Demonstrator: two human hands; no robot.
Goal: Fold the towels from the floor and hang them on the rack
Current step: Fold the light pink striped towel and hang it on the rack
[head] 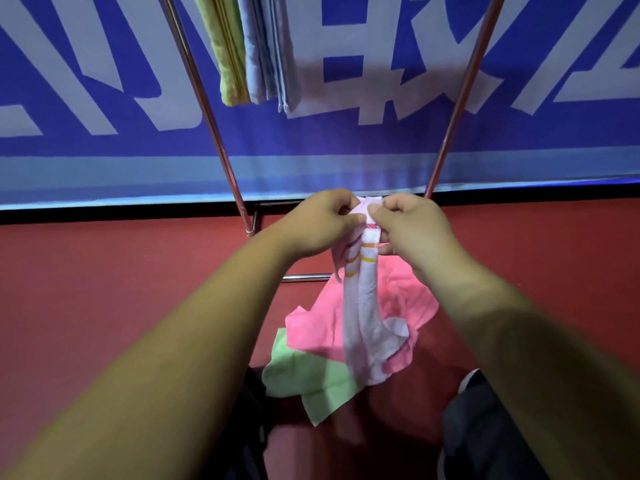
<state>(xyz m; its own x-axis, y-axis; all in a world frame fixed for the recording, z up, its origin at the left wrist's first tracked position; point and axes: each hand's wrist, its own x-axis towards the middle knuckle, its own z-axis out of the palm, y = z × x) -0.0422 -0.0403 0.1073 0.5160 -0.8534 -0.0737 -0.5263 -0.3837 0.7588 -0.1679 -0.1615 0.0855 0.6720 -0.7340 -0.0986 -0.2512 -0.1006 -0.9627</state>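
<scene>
Both arms reach forward, left hand (320,225) and right hand (410,225) each in a pinching grip on the white towel (367,306).

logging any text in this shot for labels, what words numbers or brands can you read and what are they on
Blue banner behind the rack: large white characters, cut off by the top of the frame, not readable.
White towel pinched by the left hand and right hand: orange and pink stripes only, no lettering visible.
Pink towel, green towel, hung towels: no text visible.
</scene>
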